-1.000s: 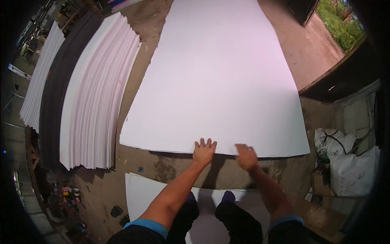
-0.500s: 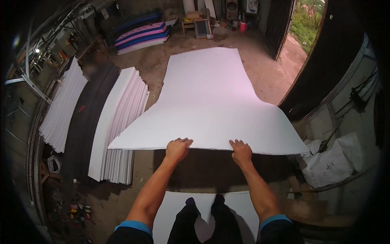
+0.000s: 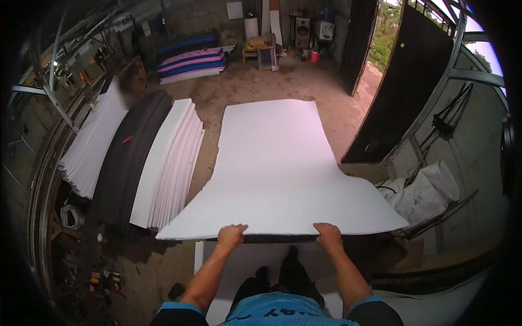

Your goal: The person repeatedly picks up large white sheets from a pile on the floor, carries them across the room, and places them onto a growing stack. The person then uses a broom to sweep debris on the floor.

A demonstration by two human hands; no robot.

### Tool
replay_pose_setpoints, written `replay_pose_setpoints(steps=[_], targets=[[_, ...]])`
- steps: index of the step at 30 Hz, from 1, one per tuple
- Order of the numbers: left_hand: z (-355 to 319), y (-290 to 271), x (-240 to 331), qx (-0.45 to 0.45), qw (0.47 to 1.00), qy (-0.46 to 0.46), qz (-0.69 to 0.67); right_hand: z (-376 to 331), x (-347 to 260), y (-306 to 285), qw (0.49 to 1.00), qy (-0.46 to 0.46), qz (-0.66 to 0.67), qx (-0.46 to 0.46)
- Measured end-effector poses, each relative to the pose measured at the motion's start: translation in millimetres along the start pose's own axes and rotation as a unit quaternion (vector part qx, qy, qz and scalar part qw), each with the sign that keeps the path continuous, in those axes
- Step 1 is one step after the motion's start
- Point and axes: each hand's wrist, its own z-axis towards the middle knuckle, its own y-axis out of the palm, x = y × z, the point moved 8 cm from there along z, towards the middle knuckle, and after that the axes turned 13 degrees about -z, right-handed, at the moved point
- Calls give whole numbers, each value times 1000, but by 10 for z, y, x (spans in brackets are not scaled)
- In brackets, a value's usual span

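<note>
Our left hand (image 3: pixel 231 238) and right hand (image 3: pixel 329 237) grip a white sheet (image 3: pixel 277 174), right of the white stack (image 3: pixel 171 168).
Around that stack: a dark stack (image 3: pixel 130 163) just left, coloured sheets (image 3: pixel 193 62) beyond, white sacks (image 3: pixel 427 193) well right, by the sheet's corner.

There are two hands (image 3: pixel 232 237) (image 3: pixel 329 237), one held white sheet (image 3: pixel 277 179), two white stacks (image 3: pixel 176 163) (image 3: pixel 98 146), one dark stack (image 3: pixel 130 155), one multicoloured stack (image 3: pixel 191 62).

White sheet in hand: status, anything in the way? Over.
Left hand, right hand: both gripping white sheet. Near edge raised, far end on floor. White sack close to near right corner.
</note>
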Motion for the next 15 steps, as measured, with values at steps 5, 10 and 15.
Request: replay_pose_setpoints(steps=[5, 10, 15], targets=[[-830, 554, 77, -64, 997, -40, -7, -860, -102, 444, 991, -5, -38, -126], [-1657, 1080, 0, -68, 996, -49, 1, -1701, -383, 658, 980, -11, -22, -196], [-2452, 1256, 156, 27, 999, -40, -5, -2420, -574, 711, 991, -9, -20, -130]])
